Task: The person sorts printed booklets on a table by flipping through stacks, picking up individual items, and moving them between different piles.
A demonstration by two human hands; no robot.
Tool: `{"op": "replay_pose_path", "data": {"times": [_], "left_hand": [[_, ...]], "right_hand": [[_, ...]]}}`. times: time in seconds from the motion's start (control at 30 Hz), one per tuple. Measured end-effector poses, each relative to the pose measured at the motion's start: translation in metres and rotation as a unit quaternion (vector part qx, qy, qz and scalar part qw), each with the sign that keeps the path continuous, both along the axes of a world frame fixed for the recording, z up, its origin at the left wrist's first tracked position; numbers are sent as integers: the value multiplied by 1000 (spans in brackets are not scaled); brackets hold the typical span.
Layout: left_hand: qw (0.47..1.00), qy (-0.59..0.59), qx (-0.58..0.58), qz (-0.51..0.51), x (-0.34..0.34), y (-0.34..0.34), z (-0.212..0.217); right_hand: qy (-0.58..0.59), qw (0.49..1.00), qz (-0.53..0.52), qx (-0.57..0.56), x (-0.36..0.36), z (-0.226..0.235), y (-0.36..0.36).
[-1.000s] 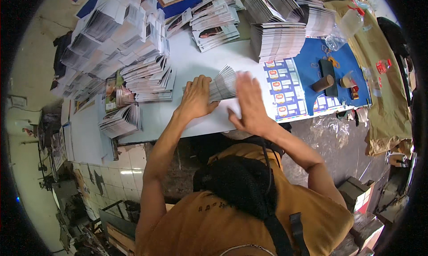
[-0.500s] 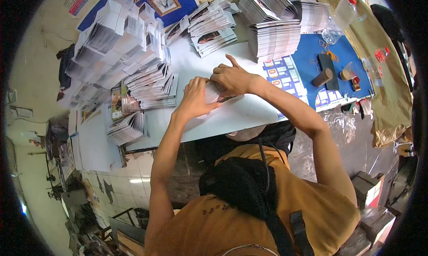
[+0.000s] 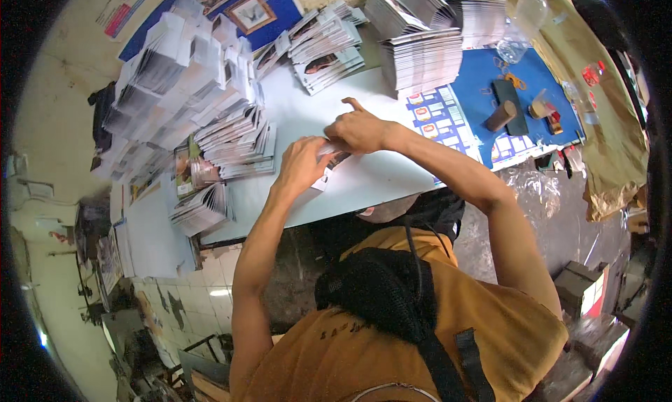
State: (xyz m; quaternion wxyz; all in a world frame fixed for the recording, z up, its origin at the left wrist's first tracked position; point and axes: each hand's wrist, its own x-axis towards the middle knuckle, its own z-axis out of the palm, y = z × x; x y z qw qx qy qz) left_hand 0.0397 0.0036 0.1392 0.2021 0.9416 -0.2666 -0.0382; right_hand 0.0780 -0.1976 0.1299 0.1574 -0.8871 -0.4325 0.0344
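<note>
Both hands meet over a small printed leaflet (image 3: 339, 161) on the white tabletop. My left hand (image 3: 301, 167) has its fingers curled over the leaflet's left part, with a pale edge showing below. My right hand (image 3: 358, 129) bends over the leaflet's upper right side, fingers closed on it and one digit sticking out away from me. Much of the leaflet is hidden under the hands. Just left of my left hand lies a fanned pile of folded leaflets (image 3: 241, 144). Another small bundle of leaflets (image 3: 201, 207) rests near the table's front left edge.
Tall stacks of folded leaflets (image 3: 178, 80) rise at the left. More stacks (image 3: 423, 59) and a loose pile (image 3: 325, 48) stand at the back. On a blue mat (image 3: 472, 87) at right are a dark phone (image 3: 509, 97), a brown cylinder (image 3: 501, 115), a cup and rubber bands. Clear plastic bottles lie beyond.
My left hand has turned and drawn its fingers in over the leaflet, nearer the right hand. Less of the leaflet's pale face shows. The whole view has shifted slightly.
</note>
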Motion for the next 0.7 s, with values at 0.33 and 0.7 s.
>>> {"op": "replay_pose_path", "data": {"times": [0.33, 0.7], "left_hand": [[993, -94, 67, -25, -3, 5, -23], [993, -101, 16, -55, -8, 0, -12]], "right_hand": [[52, 999, -5, 14, -12, 10, -1], [25, 997, -31, 67, -10, -26, -45]]}}
